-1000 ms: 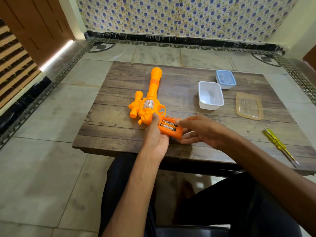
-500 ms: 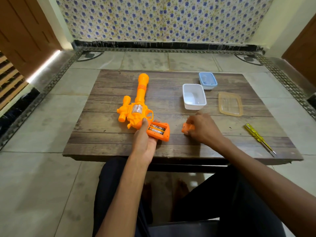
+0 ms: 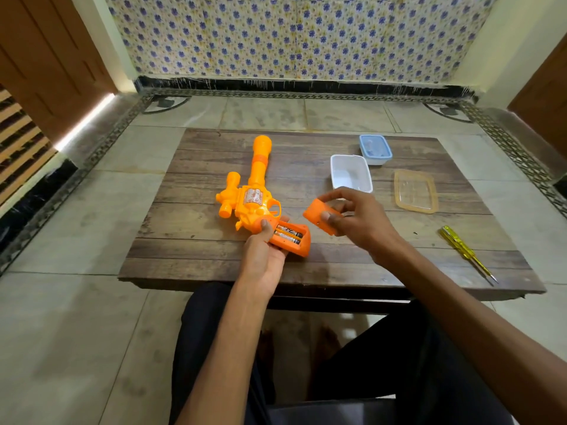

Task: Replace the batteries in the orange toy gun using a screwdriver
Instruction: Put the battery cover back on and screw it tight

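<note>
The orange toy gun [image 3: 251, 197] lies on the wooden table [image 3: 196, 240], barrel pointing away from me. My left hand [image 3: 264, 256] grips its handle, thumb on the body. The handle's battery bay is uncovered, showing two black batteries [image 3: 287, 234] side by side. My right hand [image 3: 359, 222] holds the orange battery cover [image 3: 317, 214] above the table, just right of the handle, pinched between thumb and fingers. The yellow screwdriver [image 3: 464, 251] lies on the table at the right, tip toward the near edge.
A white open tub [image 3: 351, 173] stands behind my right hand. A small blue-lidded box [image 3: 375, 148] sits beyond it, and a clear lid [image 3: 415, 191] lies to the right. Tiled floor surrounds the low table; my legs are under its near edge.
My right hand has lifted the orange cover off the table and raised it beside the handle. My left hand stays on the gun handle. The camera view has shifted slightly.
</note>
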`<action>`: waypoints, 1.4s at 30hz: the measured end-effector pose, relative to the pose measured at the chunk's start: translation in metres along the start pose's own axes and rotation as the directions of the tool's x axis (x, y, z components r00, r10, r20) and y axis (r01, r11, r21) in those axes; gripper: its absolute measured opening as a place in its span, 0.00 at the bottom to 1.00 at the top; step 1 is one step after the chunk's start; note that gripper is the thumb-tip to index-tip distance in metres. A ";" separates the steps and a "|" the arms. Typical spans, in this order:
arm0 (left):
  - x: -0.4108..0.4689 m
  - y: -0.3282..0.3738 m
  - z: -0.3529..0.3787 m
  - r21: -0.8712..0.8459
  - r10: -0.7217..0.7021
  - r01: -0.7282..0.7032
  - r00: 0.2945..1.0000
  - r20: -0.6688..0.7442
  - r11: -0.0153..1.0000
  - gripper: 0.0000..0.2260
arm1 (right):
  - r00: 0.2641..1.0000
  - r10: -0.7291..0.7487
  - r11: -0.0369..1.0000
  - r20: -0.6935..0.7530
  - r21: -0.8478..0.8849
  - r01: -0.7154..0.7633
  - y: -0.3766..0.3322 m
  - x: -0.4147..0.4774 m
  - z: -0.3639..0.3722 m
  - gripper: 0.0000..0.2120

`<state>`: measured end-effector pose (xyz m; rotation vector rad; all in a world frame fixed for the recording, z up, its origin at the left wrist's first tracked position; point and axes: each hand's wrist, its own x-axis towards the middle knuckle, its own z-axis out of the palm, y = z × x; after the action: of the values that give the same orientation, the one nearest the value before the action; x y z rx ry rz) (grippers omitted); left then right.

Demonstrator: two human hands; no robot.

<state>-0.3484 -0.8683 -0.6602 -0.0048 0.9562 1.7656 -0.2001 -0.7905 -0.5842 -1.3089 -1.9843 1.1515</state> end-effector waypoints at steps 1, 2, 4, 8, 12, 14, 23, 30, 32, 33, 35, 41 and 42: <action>0.000 -0.001 0.001 -0.007 -0.004 0.004 1.000 -0.004 1.000 0.19 | 0.999 -0.030 1.000 0.032 0.009 0.029 -0.006 -0.003 0.005 0.12; 0.000 -0.002 0.002 -0.004 -0.011 0.011 1.000 -0.010 1.000 0.20 | 0.996 -0.066 0.998 0.053 -0.019 0.067 -0.010 -0.006 0.011 0.13; -0.001 -0.002 0.001 -0.006 -0.011 0.011 1.000 0.021 1.000 0.22 | 0.987 -0.149 0.979 0.066 -0.131 0.157 -0.017 -0.009 0.025 0.14; -0.004 0.003 0.003 -0.069 -0.009 0.009 1.000 0.000 0.998 0.19 | 0.969 -0.242 0.920 0.054 -0.306 0.247 -0.021 -0.007 0.050 0.16; -0.004 0.006 0.002 -0.098 -0.019 0.019 1.000 -0.003 0.995 0.19 | 0.954 -0.287 0.822 0.083 -0.490 0.290 -0.019 -0.008 0.057 0.16; -0.005 0.006 0.003 -0.104 -0.031 0.032 0.999 0.009 0.994 0.19 | 0.942 -0.315 0.744 0.118 -0.586 0.322 -0.019 -0.010 0.057 0.14; -0.010 0.010 0.006 -0.061 -0.008 0.007 1.000 -0.020 0.998 0.19 | 0.918 -0.276 0.628 0.286 -0.669 0.397 -0.025 -0.013 0.052 0.17; -0.017 0.016 0.008 -0.091 -0.060 0.060 0.998 0.009 0.994 0.12 | 0.904 -0.306 0.613 0.299 -0.664 0.427 -0.029 -0.018 0.054 0.14; -0.018 0.018 0.007 -0.100 -0.070 0.071 0.997 0.011 0.992 0.14 | 0.906 -0.320 0.639 0.277 -0.643 0.422 -0.030 -0.021 0.055 0.14; -0.018 0.018 0.007 -0.108 -0.076 0.077 0.997 0.011 0.991 0.14 | 0.910 -0.321 0.663 0.262 -0.624 0.414 -0.031 -0.022 0.055 0.14; -0.017 0.018 0.007 -0.124 -0.089 0.090 0.996 0.009 0.988 0.14 | 0.921 -0.309 0.723 0.236 -0.571 0.389 -0.031 -0.024 0.055 0.14; -0.020 0.023 0.009 -0.161 -0.115 0.117 0.993 0.022 0.980 0.14 | 0.936 -0.304 0.812 0.179 -0.465 0.353 -0.027 -0.025 0.060 0.12; -0.021 0.024 0.009 -0.169 -0.117 0.120 0.993 0.026 0.978 0.14 | 0.937 -0.300 0.821 0.176 -0.453 0.348 -0.028 -0.025 0.060 0.12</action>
<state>-0.3546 -0.8817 -0.6309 -0.1541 0.7755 1.7292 -0.2492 -0.8411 -0.5908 -1.0724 -2.5548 0.5866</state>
